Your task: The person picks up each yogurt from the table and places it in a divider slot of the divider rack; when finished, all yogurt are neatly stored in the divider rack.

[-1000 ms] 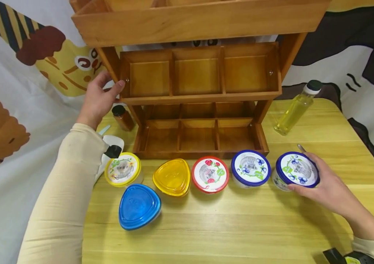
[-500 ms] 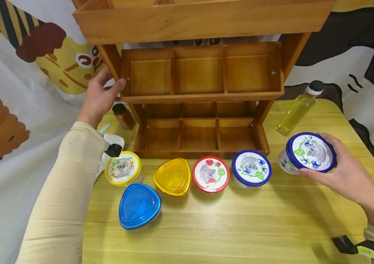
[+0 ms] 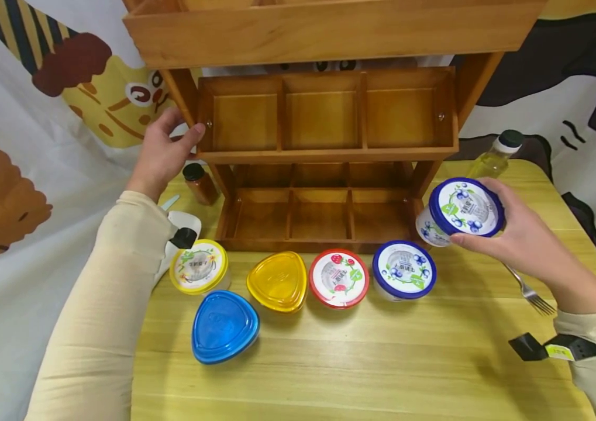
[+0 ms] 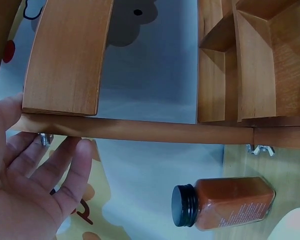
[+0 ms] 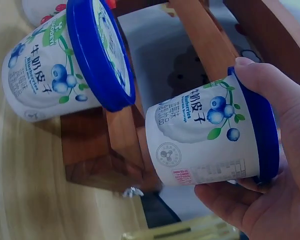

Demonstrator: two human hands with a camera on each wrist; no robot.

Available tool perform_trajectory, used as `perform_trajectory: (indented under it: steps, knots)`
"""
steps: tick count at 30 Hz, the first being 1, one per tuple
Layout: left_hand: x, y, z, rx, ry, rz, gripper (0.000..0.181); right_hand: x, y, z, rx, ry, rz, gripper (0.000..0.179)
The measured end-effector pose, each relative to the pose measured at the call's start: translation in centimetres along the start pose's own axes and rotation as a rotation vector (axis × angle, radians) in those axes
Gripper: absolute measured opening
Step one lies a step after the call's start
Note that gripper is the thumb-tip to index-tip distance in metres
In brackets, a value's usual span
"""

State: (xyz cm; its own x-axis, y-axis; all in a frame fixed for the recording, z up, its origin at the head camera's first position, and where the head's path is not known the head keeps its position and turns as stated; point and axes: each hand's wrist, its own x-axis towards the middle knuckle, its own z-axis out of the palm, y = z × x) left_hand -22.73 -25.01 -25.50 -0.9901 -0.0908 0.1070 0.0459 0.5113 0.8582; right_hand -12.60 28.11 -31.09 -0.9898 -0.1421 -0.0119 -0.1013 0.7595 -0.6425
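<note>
In the head view my right hand point(image 3: 524, 245) holds a white blueberry tub point(image 3: 467, 207) by its blue lid, raised off the table and tilted. The right wrist view shows the thumb on the lid's edge and fingers curled beneath the tub point(image 5: 205, 135). A second blueberry tub point(image 3: 404, 270) stands upright on the table close by. My left hand point(image 3: 163, 152) grips the left side post of the wooden shelf point(image 3: 324, 156) at its middle tier. Thumb and fingers lie on opposite sides of that post point(image 4: 155, 130) in the left wrist view.
In a row before the shelf stand a red-lidded tub point(image 3: 338, 279), a yellow triangular container point(image 3: 278, 282) and a yellow-lidded tub point(image 3: 199, 267). Nearer is a blue triangular container point(image 3: 225, 327). An oil bottle point(image 3: 495, 155), a fork point(image 3: 531, 295) and a spice jar point(image 3: 200, 184) flank the shelf.
My right hand has lifted the blueberry tub off the table, then carried it left and toward the shelf. The fork now shows from under that arm. The left hand keeps its grip.
</note>
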Motion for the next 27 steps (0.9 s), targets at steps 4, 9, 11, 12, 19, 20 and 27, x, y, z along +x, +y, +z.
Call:
perform_trajectory:
  steps: [4,9,11,12,19,20,27]
  knots:
    - [0.0,0.0,-0.1,0.003,0.003,0.000,0.046,1.3,-1.0,0.6,0.007,-0.045,-0.013,0.113]
    - [-0.1,0.0,-0.1,-0.012,0.001,0.003,0.045,2.8,-2.0,1.4,-0.019,-0.086,-0.039,0.114]
    - [-0.1,0.0,-0.1,-0.018,0.003,0.003,0.045,3.4,-2.2,1.7,-0.018,-0.102,-0.048,0.114]
    - [-0.1,0.0,-0.1,-0.019,0.004,0.005,0.045,3.7,-2.3,1.9,-0.011,-0.113,-0.049,0.114]
    - [-0.1,0.0,0.0,-0.002,0.001,-0.007,0.045,5.9,-2.1,3.0,0.021,-0.163,-0.075,0.108]
    - [-0.1,0.0,0.0,-0.001,-0.001,-0.008,0.046,6.1,-2.0,3.1,0.026,-0.174,-0.074,0.108]
    - [-0.1,0.2,-0.1,-0.002,0.001,-0.003,0.046,7.6,-1.6,4.2,0.026,-0.240,-0.063,0.109]
